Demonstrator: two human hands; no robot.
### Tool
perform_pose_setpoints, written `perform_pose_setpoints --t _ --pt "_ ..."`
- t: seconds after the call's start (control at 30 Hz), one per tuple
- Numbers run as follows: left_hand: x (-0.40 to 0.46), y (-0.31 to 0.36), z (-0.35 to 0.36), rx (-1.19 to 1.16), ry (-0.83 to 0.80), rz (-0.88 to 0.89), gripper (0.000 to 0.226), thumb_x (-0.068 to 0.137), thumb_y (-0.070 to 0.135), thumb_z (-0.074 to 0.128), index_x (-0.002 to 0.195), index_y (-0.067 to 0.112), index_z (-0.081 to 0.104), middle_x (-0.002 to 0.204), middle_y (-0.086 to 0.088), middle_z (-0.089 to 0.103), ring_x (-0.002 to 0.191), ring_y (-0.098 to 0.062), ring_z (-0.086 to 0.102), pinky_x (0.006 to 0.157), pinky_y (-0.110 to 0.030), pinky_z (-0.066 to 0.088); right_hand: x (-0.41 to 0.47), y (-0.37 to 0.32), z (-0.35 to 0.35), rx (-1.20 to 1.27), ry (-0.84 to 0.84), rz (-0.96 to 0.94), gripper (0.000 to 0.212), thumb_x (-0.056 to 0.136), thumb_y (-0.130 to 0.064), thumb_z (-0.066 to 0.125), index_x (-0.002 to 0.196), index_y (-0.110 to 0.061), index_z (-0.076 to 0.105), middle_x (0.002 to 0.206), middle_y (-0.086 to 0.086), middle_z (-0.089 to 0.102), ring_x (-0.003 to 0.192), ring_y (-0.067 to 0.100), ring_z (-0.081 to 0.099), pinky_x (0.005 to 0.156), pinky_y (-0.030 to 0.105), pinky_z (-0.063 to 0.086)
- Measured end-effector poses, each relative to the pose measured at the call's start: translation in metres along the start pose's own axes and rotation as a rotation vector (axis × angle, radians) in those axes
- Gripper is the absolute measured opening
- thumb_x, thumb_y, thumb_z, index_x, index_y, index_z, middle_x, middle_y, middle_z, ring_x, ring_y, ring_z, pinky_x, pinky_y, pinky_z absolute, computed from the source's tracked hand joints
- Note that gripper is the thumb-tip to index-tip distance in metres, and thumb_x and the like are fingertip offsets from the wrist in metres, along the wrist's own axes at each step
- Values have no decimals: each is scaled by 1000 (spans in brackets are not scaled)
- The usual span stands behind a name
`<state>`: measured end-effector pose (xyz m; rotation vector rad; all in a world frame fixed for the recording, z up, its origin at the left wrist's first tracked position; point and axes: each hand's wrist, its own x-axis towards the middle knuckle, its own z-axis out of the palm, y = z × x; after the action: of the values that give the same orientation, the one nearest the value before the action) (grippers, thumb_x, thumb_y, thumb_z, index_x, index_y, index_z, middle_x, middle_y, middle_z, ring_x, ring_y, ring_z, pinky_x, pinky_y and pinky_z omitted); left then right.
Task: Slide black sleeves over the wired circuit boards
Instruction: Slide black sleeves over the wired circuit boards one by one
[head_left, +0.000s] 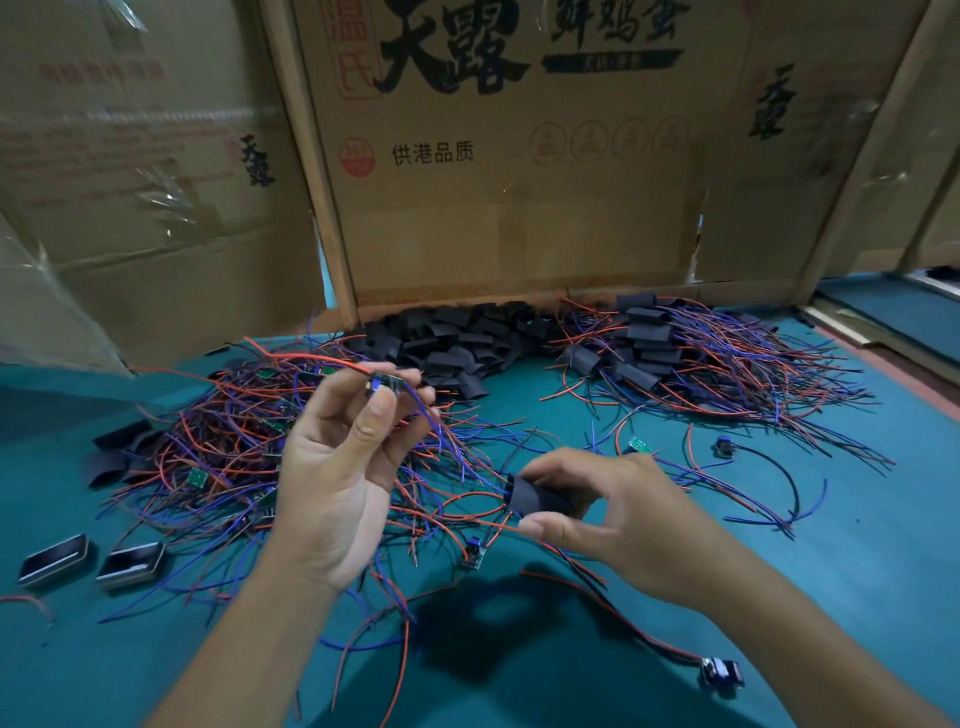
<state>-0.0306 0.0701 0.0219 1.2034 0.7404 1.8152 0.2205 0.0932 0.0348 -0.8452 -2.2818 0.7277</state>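
The board (385, 385) is raised above the table, pinched between the thumb and fingertips of the left hand (343, 467). A red wire (306, 355) runs from it up and to the left, and a blue wire (427, 415) curls down past the fingers. Lower and to the right, the right hand (613, 519) grips a black sleeve (537, 500) between thumb and forefinger, its open end turned left toward the board; the two are apart. Thin wires stick out of the sleeve's left end.

Under the left hand lies a tangle of loose wired boards (223, 457) with red and blue leads, small green boards showing among them. Behind it, against the cardboard wall (493, 218), sits a heap of empty sleeves (457, 343). To the right of that is a pile of sleeved boards (675, 353), their wires fanning out over the green table (857, 545). A few single boards lie near the right hand, one at the lower right (722, 671) on a black and red lead. Two small dark rectangular cases (93, 561) rest side by side at the left edge.
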Motion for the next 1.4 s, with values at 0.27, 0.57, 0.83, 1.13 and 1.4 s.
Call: perform_pose_setpoints --t 0.27,0.57,0.83,1.13,1.4 --pt "-35 -10 69 -119 119 -205 25 70 6 78 88 12 61 106 -27 71 99 -33 71 87 -32 58 0 0 12 -181 86 13 31 88 -54 60 107 -29 57 93 -15 65 87 10 58 83 35 47" --pt "-36 -17 69 123 190 -230 40 61 17 91 89 12 63 81 -3 66 76 -11 60 72 -21 47 -1 -10 18 -129 231 -9 27 90 -35 67 111 -22 57 98 -13 62 85 8 55 76 21 43" --pt "-33 -11 66 111 113 -370 26 72 26 80 85 8 67 75 -6 64 67 -14 57 63 -26 44 -1 -11 18 -256 213 -24 28 90 -30 67 114 -17 59 103 -7 63 89 10 53 76 18 37" --pt "-36 -16 70 -10 164 -513 10 65 23 76 70 16 69 65 -3 54 57 -11 46 58 -25 35 -2 -11 21 -274 185 -39 34 92 -35 62 117 -13 60 110 -2 65 98 16 58 84 22 42" --pt "-32 -12 63 -59 96 -689 8 66 20 71 66 18 63 61 -1 48 50 -10 43 49 -21 37 -2 -14 25 -375 157 -47 35 93 -40 57 117 -14 63 104 -2 66 93 20 62 80 27 44"
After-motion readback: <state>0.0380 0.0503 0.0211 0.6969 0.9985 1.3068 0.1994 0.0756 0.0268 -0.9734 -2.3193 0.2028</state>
